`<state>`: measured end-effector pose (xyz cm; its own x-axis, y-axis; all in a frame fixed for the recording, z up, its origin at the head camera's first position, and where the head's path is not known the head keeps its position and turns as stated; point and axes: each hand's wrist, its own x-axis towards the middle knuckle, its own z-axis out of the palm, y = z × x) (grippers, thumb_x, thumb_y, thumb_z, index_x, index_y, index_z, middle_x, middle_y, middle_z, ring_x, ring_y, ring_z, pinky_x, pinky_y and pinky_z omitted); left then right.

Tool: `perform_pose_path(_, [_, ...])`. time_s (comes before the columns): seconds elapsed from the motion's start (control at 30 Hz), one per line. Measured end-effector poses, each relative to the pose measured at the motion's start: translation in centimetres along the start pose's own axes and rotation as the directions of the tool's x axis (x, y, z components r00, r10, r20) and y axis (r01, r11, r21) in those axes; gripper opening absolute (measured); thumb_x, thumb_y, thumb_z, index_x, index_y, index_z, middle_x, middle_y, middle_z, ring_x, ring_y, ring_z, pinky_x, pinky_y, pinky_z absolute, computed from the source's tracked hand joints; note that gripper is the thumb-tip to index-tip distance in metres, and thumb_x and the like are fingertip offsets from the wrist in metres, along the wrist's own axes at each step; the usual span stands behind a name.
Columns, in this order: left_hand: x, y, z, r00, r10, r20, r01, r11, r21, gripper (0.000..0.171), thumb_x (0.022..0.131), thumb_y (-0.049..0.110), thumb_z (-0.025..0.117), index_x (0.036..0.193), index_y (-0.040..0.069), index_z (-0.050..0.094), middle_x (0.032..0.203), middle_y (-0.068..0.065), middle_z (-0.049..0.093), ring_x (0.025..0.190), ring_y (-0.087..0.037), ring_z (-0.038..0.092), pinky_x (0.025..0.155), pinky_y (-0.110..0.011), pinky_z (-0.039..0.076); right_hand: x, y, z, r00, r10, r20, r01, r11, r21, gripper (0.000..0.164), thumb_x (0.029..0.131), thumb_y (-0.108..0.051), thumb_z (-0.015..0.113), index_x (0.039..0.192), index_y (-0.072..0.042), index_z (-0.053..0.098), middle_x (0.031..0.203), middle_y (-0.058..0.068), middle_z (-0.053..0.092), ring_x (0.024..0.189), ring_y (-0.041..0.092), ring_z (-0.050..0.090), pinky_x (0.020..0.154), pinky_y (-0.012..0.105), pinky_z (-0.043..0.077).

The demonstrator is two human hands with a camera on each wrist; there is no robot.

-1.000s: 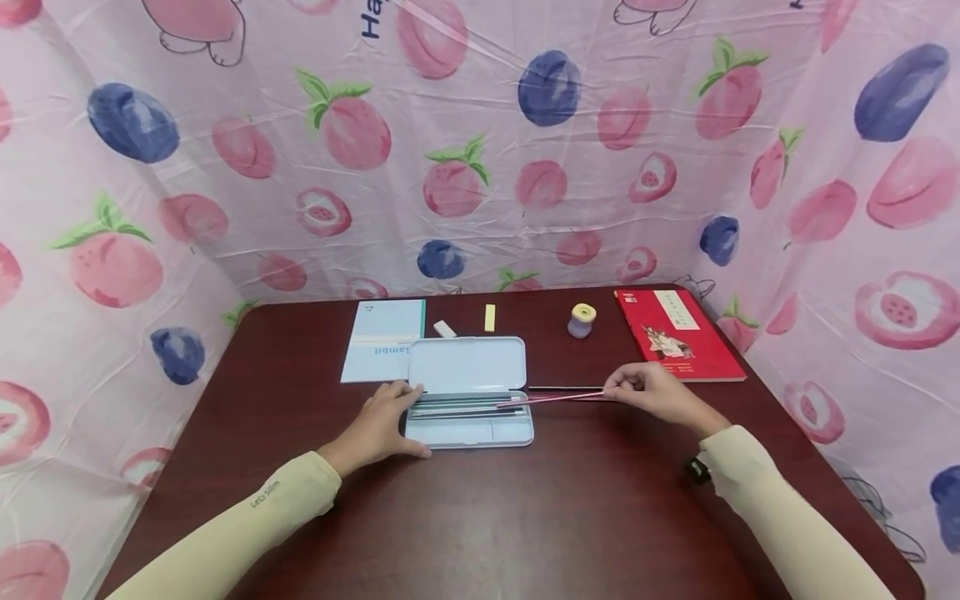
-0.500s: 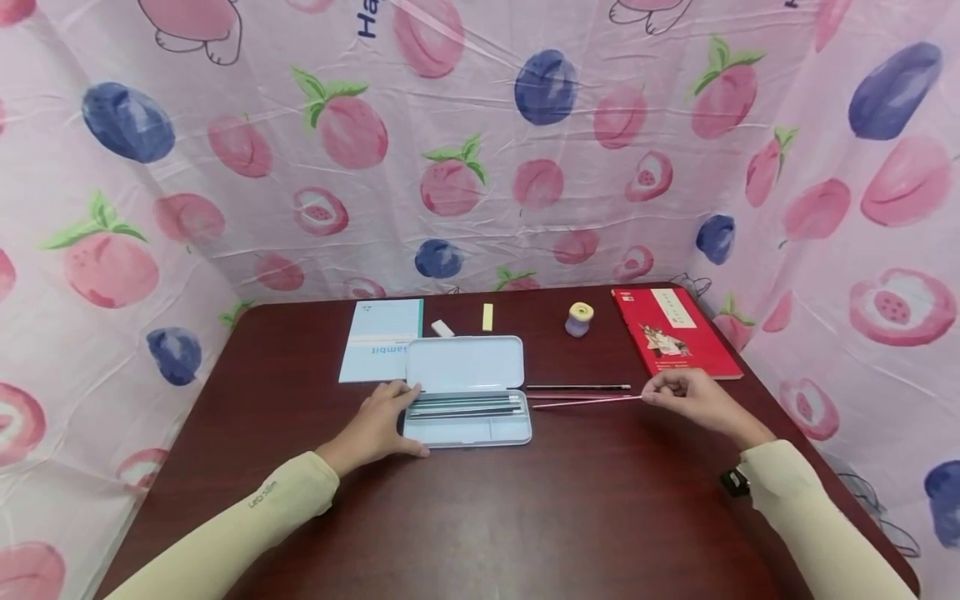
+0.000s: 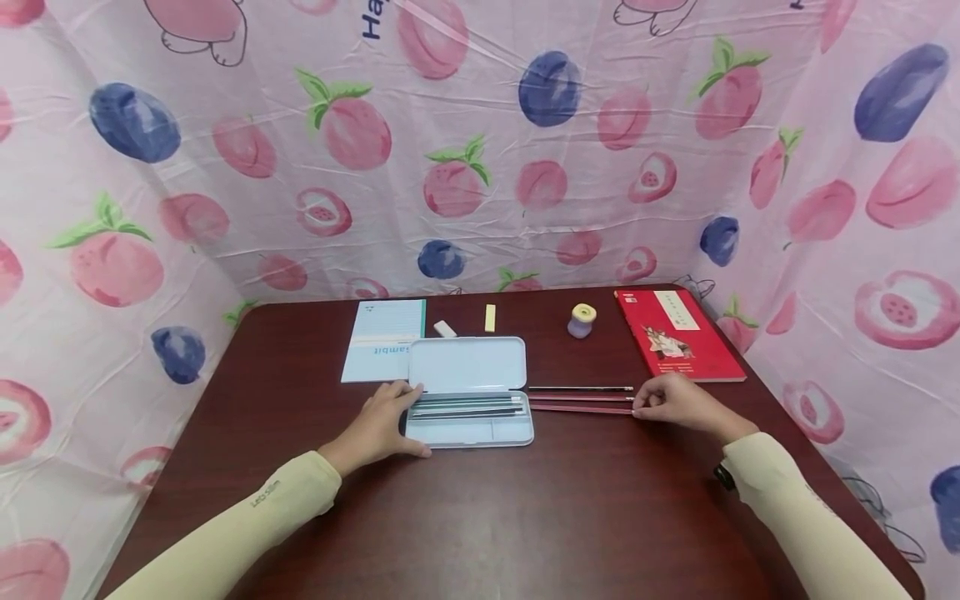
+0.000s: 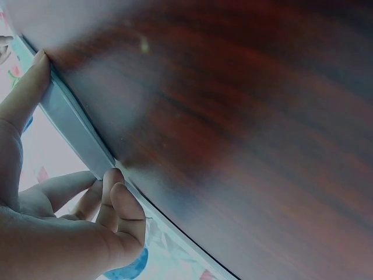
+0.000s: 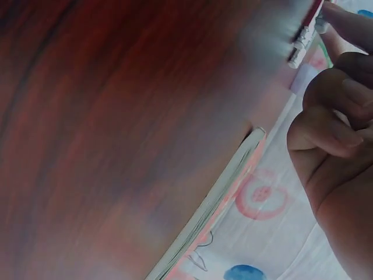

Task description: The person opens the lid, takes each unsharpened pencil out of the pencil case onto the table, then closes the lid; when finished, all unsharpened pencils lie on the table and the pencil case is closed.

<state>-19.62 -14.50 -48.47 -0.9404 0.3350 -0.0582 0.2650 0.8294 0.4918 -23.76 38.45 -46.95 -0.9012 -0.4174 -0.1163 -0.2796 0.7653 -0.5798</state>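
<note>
Front pencil (image 3: 577,408): lying on the desk (image 3: 480,517) right of the pencil case, nearest me in a row of three. My right hand (image 3: 675,406) pinches its right end, fingers narrowed on it. Just behind lie a reddish pencil (image 3: 577,398) and a black pencil (image 3: 577,388), roughly parallel.

Pencil case (image 3: 457,432): lid back, more pencils (image 3: 465,413) inside. My left hand (image 3: 378,417) touches its left end, fingers spread wide, thumb at the near edge.

Surroundings: beyond the lid, a small white block (image 3: 445,328) and a yellow strip (image 3: 490,317); beside its left edge, a pale notebook (image 3: 382,329), contact unclear. Farther right, a yellow-topped purple object (image 3: 581,322); then a red book (image 3: 686,350), beyond my right hand. Fruit-printed sheeting (image 3: 495,229) hangs behind.
</note>
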Motion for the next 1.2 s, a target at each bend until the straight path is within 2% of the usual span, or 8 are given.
perform_pose_path(0.17, [0.0, 0.0, -0.1, 1.0, -0.001, 0.007, 0.001, 1.0, -0.001, 0.112, 0.071, 0.047, 0.099, 0.162, 0.01, 0.045, 0.154, -0.016, 0.052, 0.133, -0.031, 0.047, 0.114, -0.054, 0.047, 0.3, -0.2, 0.3, 0.999, 0.038, 0.017, -0.038, 0.999, -0.009, 0.011, 0.091, -0.02, 0.085, 0.095, -0.011, 0.08, 0.07, -0.001, 0.067, 0.063, 0.01, 0.054, 0.06, 0.024, 0.049])
perform_pose_path(0.3, [-0.1, 0.1, -0.2, 1.0, 0.001, 0.009, -0.001, 1.0, -0.003, 0.112, 0.072, 0.047, 0.099, 0.162, 0.011, 0.045, 0.153, -0.016, 0.052, 0.133, -0.031, 0.047, 0.113, -0.054, 0.047, 0.3, -0.8, 0.3, 0.999, 0.051, -0.005, -0.051, 0.998, -0.02, 0.013, 0.091, -0.021, 0.086, 0.096, -0.011, 0.081, 0.072, -0.001, 0.068, 0.064, 0.011, 0.055, 0.061, 0.024, 0.049])
perform_pose_path(0.5, [0.0, -0.1, -0.1, 1.0, 0.005, 0.007, -0.005, 1.0, -0.003, 0.112, 0.071, 0.048, 0.099, 0.162, 0.01, 0.045, 0.153, -0.016, 0.052, 0.132, -0.031, 0.047, 0.113, -0.053, 0.048, 1.1, -3.3, 1.1, 0.994, -0.019, -0.103, 0.019, 1.0, -0.004, 0.012, 0.091, -0.02, 0.086, 0.099, -0.012, 0.082, 0.07, -0.004, 0.065, 0.063, 0.009, 0.053, 0.06, 0.023, 0.048])
perform_pose_path(0.77, [0.1, -0.2, -0.1, 1.0, 0.015, 0.001, -0.015, 1.0, 0.001, 0.112, 0.071, 0.047, 0.1, 0.162, 0.01, 0.046, 0.15, -0.015, 0.054, 0.13, -0.03, 0.048, 0.112, -0.052, 0.048, 4.0, -9.2, 4.0, 0.97, -0.146, -0.196, 0.162, 0.985, 0.066, 0.017, 0.091, -0.018, 0.086, 0.106, -0.01, 0.084, 0.068, -0.003, 0.064, 0.063, 0.009, 0.052, 0.06, 0.024, 0.045])
perform_pose_path(0.97, [0.1, -0.1, -0.1, 1.0, 0.017, -0.003, -0.017, 1.0, 0.004, 0.112, 0.07, 0.047, 0.1, 0.162, 0.009, 0.046, 0.149, -0.015, 0.054, 0.13, -0.03, 0.049, 0.112, -0.053, 0.047, 6.5, -12.7, 6.2, 0.971, -0.165, -0.171, 0.181, 0.98, 0.082, 0.016, 0.091, -0.019, 0.087, 0.104, -0.011, 0.086, 0.062, -0.004, 0.061, 0.059, 0.009, 0.046, 0.055, 0.024, 0.039])
perform_pose_path(1.07, [0.0, 0.0, -0.1, 1.0, 0.017, -0.003, -0.017, 1.0, 0.003, 0.112, 0.07, 0.047, 0.1, 0.162, 0.009, 0.046, 0.15, -0.015, 0.054, 0.13, -0.03, 0.049, 0.112, -0.052, 0.047, 7.5, -13.5, 7.1, 0.975, -0.17, -0.145, 0.181, 0.981, 0.071, 0.014, 0.09, -0.017, 0.087, 0.102, -0.01, 0.087, 0.063, -0.006, 0.064, 0.058, 0.008, 0.046, 0.055, 0.023, 0.039])
perform_pose_path(1.2, [0.0, 0.1, -0.1, 1.0, 0.014, -0.002, -0.014, 1.0, -0.001, 0.112, 0.07, 0.046, 0.1, 0.162, 0.01, 0.046, 0.151, -0.015, 0.054, 0.13, -0.03, 0.048, 0.112, -0.052, 0.046, 8.5, -13.9, 8.0, 0.98, -0.167, -0.11, 0.172, 0.984, 0.039, 0.015, 0.088, -0.018, 0.088, 0.101, -0.011, 0.087, 0.074, -0.005, 0.075, 0.06, 0.008, 0.05, 0.056, 0.023, 0.043])
